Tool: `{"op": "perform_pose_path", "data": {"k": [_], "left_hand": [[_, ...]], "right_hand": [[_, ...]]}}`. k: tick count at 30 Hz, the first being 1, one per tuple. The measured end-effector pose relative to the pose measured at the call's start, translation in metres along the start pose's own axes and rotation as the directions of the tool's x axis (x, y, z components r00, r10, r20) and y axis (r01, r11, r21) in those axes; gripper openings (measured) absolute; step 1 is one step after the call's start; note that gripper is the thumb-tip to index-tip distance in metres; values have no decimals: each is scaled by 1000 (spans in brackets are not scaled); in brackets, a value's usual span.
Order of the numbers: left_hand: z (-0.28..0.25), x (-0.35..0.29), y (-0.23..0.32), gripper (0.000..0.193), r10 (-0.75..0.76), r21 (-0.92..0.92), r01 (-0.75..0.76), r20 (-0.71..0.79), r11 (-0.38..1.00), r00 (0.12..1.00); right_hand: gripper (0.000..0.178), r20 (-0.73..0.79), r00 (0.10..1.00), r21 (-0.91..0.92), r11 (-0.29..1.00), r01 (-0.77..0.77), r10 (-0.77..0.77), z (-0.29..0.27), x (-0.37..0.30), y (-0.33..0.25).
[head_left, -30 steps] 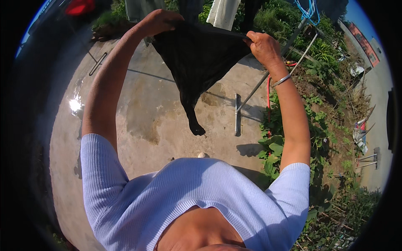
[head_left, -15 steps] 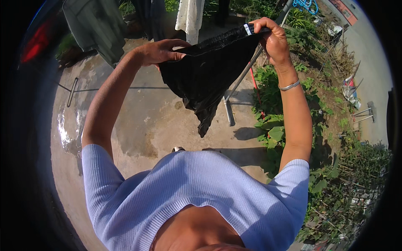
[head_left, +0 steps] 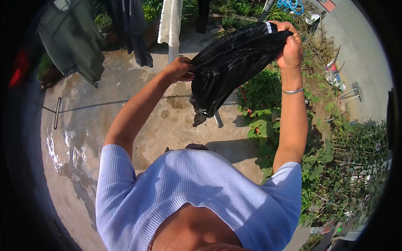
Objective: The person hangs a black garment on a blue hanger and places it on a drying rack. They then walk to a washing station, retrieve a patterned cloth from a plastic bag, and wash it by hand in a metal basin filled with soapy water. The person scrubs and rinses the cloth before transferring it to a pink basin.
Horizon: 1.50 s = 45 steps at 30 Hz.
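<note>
Outdoors in bright sun, seen from the head camera, pale concrete ground [head_left: 96, 121] spreads toward nine o'clock, with shiny patches that look wet. At ten o'clock hangs a grey-green garment [head_left: 73, 42], at eleven a pair of dark trousers [head_left: 134, 33], and between eleven and twelve a white garment [head_left: 169, 23]. Blue hangers [head_left: 291, 5] show at one o'clock, leafy plants [head_left: 264, 129] at three, and a grey paved path [head_left: 368, 67] between two and three.

Held up at one o'clock, clear of the ground, is a black garment [head_left: 234, 62] with a gathered upper edge and a small white label [head_left: 269, 27]. Its lower end hangs bunched near the middle. The left hand [head_left: 180, 70], at eleven o'clock, pinches its left edge between thumb and fingers; the right hand [head_left: 291, 50], nearer two, has its fingers curled tightly over the gathered end beside the label.

The cloth looks thin, light and limp, perhaps damp and a little slippery given its sheen, and hardly fragile. That gathered edge, probably elastic, seems the surest hold, one hand at each end; the loose bottom would simply fold and swing.
</note>
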<state>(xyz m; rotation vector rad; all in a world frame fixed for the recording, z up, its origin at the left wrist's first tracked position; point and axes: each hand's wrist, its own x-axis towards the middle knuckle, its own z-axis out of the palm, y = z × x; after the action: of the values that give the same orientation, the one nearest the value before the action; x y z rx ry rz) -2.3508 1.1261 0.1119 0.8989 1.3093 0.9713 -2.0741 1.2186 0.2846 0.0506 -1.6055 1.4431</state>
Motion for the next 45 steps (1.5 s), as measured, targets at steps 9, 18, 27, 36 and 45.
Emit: {"op": "perform_pose_path", "data": {"k": [9, 18, 27, 36, 45], "left_hand": [[88, -14, 16, 43, 1, -737, -54, -73, 674, 997], [64, -49, 72, 15, 183, -693, -248, -168, 677, 969], [57, -88, 140, 32, 492, -379, -444, 34, 812, 870], [48, -106, 149, 26, 472, 471, -398, -44, 787, 881], [23, -111, 149, 29, 573, 722, -334, -103, 606, 813]], "right_hand": [[32, 1, 973, -629, 756, 180, -230, 20, -20, 19], [27, 107, 992, -888, 454, 68, 61, -41, -21, 35], [15, -44, 940, -950, 304, 65, -339, -33, 64, -66], [30, -592, 790, -570, 610, -550, 160, -121, 165, -76], [31, -605, 794, -636, 637, -436, -60, -137, 188, -69]]}}
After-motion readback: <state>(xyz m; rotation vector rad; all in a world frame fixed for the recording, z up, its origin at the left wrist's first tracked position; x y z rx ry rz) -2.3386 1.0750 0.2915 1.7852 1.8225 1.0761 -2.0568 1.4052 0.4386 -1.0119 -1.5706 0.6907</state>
